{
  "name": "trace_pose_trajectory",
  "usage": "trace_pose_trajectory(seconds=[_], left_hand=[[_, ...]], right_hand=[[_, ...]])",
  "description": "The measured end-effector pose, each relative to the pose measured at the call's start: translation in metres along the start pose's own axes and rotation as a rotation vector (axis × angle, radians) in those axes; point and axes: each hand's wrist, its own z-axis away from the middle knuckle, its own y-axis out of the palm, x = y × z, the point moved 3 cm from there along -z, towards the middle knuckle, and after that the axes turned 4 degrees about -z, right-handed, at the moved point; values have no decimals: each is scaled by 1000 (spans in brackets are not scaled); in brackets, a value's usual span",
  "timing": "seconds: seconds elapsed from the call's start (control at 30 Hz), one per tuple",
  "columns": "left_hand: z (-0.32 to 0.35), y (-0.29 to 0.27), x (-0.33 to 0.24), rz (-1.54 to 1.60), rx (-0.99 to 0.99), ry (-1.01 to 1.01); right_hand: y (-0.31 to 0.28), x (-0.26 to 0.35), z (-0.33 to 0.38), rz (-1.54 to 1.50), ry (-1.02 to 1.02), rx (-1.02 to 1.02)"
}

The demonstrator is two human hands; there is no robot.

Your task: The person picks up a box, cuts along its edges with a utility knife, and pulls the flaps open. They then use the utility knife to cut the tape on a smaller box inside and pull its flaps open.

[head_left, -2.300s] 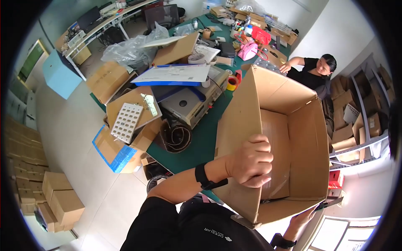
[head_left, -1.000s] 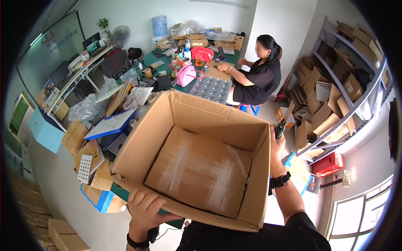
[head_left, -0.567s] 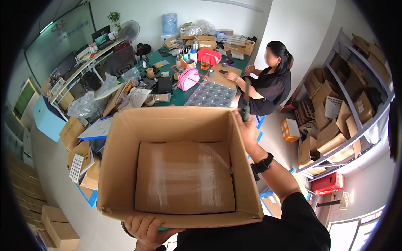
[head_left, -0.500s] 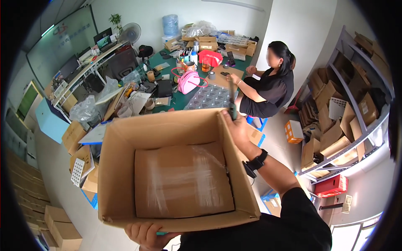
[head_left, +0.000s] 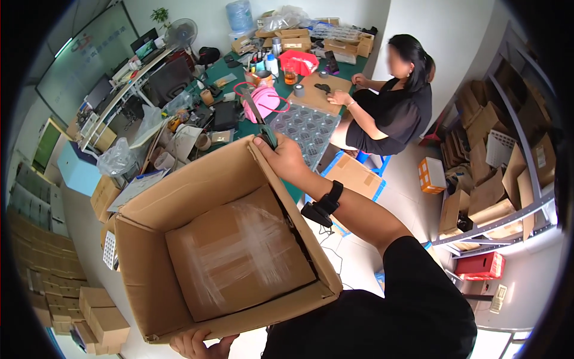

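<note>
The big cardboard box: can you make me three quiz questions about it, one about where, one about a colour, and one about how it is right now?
1. Where is the left hand on the cardboard box?
A. inside it
B. under its near bottom edge
C. on the far flap

2. What colour is the band on the wrist of the right hand?
A. black
B. yellow
C. white

3. How is the box right now?
A. taped shut on top
B. open and empty, with tape across its bottom
C. open and full of bottles

Answers:
1. B, since the fingers curl under the near edge.
2. A, since the wrist band shows dark black against the arm.
3. B, since the flaps stand up and only the shiny tape shows inside.
</note>
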Motion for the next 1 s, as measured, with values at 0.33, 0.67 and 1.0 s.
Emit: trace_pose_trajectory(seconds=[0.33, 0.67, 1.0], left_hand=[[-11, 1, -8, 92, 27, 113], [-32, 6, -52, 225, 88, 319], [-51, 16, -144, 222, 93, 345]], right_hand=[[-114, 0, 188, 126, 417, 327], [-185, 164, 256, 267, 382, 435], [-214, 149, 283, 568, -1, 677]])
